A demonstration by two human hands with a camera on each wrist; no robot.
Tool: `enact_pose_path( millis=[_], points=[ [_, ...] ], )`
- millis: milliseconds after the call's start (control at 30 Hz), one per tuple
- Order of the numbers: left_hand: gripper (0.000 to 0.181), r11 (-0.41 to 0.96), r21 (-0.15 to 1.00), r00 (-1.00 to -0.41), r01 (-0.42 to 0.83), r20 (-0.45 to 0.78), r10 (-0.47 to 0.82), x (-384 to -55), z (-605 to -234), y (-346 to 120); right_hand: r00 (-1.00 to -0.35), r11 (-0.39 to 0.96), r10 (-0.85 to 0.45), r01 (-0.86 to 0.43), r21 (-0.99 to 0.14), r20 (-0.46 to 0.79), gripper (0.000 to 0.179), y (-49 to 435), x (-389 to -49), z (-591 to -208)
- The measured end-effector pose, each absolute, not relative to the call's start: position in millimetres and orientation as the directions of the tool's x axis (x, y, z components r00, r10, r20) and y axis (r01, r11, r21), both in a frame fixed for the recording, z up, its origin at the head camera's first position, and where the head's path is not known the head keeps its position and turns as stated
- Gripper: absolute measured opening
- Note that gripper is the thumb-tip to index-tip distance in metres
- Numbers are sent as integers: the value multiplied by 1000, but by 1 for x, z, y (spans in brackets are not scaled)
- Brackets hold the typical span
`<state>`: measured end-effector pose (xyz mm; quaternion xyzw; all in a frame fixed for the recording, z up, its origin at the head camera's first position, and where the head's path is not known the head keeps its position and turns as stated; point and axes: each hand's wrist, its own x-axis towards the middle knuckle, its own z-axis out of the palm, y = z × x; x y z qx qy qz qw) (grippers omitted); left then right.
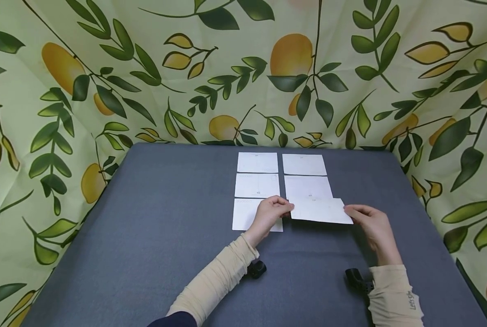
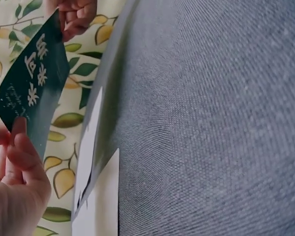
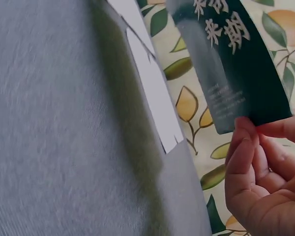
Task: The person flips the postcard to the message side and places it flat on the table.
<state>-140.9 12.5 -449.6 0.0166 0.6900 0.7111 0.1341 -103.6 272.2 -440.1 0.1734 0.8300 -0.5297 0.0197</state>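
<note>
Both hands hold one postcard by its two ends, above the table. Its white side faces up in the head view; the dark green underside with large white Chinese characters shows in the wrist views. My left hand pinches the left end between thumb and fingers. At the other end, my right hand pinches the right corner. Just behind the held postcard lies a white card, partly overlapped by it in the head view. My left hand also covers part of another white card.
White cards lie in two columns on the grey-blue table. The left column also has a middle card and a far card; the right column has a far card. A leaf-and-fruit patterned cloth hangs behind the table.
</note>
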Motion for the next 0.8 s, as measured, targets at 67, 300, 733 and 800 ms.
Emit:
enact_pose_path(
  millis=[67, 300, 733, 800],
  points=[
    [16, 98, 987, -965, -127, -145, 217, -140, -449, 13, -950, 445, 224, 298, -844, -218, 46, 271, -103, -435],
    [15, 423, 898, -956, 120, -11, 294, -138, -451, 17, -971, 666, 139, 236, -708, -194, 47, 270, -106, -435],
    [10, 688, 658, -926, 305, 38, 375, -139, -450, 30, -986, 821, 68, 141, -553, -151, 32, 264, -115, -442],
    [11, 715, 622, -924, 320, 40, 379, -140, -449, 31, -987, 824, 60, 134, -550, -152, 32, 264, -115, -442]
  ],
)
